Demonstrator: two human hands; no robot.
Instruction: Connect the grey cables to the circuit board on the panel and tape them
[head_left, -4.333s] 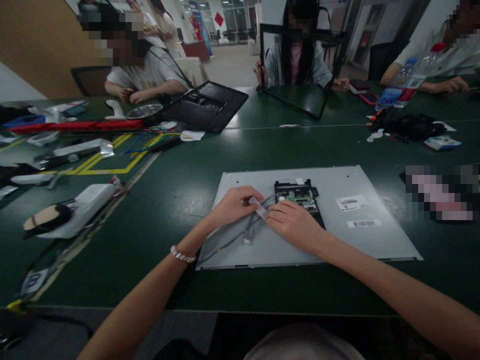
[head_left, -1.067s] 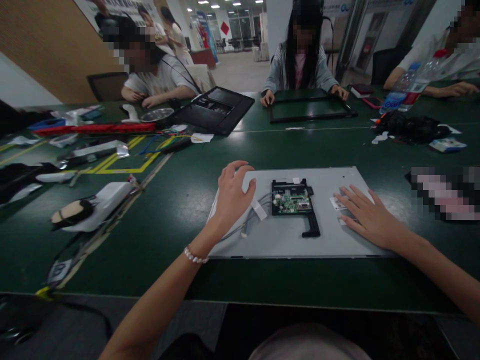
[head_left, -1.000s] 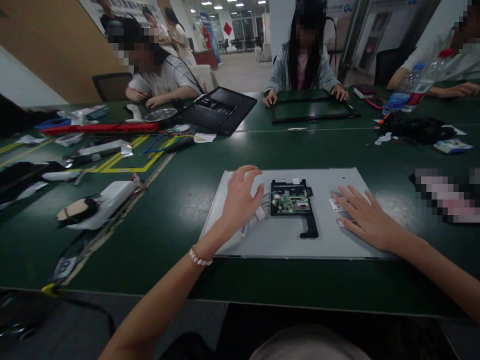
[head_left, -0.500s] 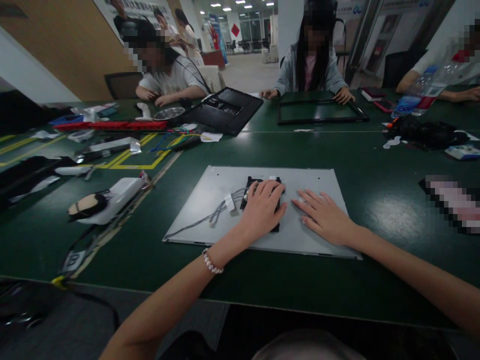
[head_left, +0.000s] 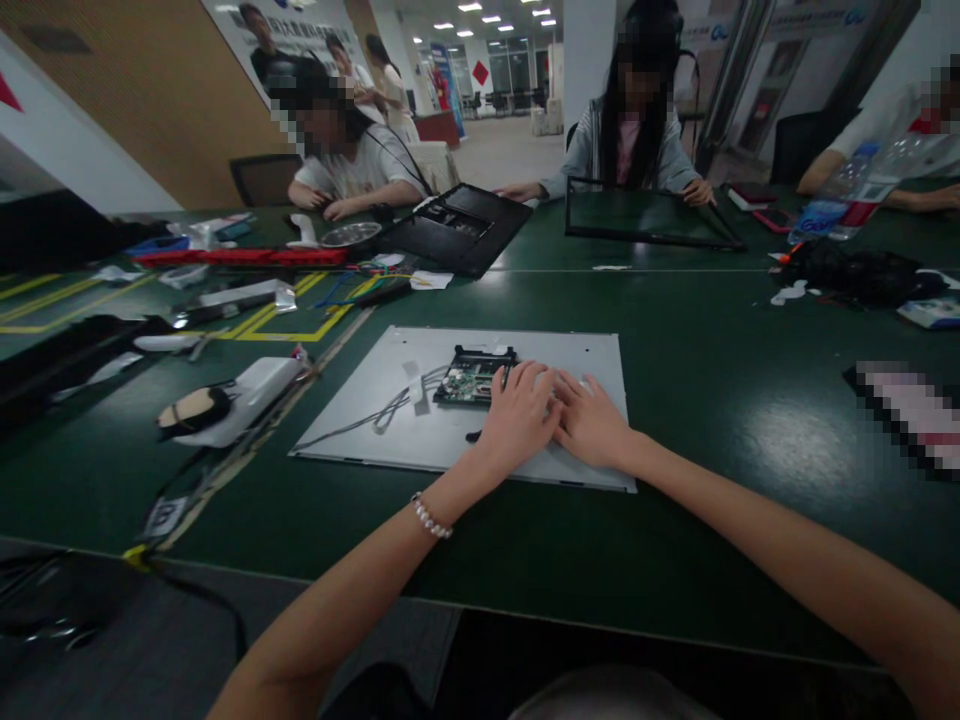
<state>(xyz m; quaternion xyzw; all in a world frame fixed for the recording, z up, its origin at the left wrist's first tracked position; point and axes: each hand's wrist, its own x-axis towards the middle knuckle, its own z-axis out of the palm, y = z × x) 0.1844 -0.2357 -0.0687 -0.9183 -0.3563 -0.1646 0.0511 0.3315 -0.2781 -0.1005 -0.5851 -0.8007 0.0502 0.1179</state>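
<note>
A flat silver-grey panel (head_left: 352, 430) lies on the green table in front of me. On it sits a circuit board (head_left: 469, 378) in a black frame, with grey cables (head_left: 394, 403) and a white tag (head_left: 415, 388) to its left. My left hand (head_left: 523, 412) rests over the board's right part, fingers apart and bent. Beside it, my right hand (head_left: 590, 418) lies on the panel with its fingers spread, its tips touching or close to the left hand's. The surface beneath both palms is hidden.
Across the table, a person's hands are at a black frame (head_left: 652, 238). A black cover (head_left: 469, 228) lies at the far middle. Left are a white device (head_left: 247, 400) and a red strip (head_left: 240, 257); right are bottles (head_left: 844, 190) and a phone (head_left: 907, 410).
The panel and the board have shifted left. My right hand has come next to my left, and more of the green board shows. The far black frame's near edge has lifted slightly.
</note>
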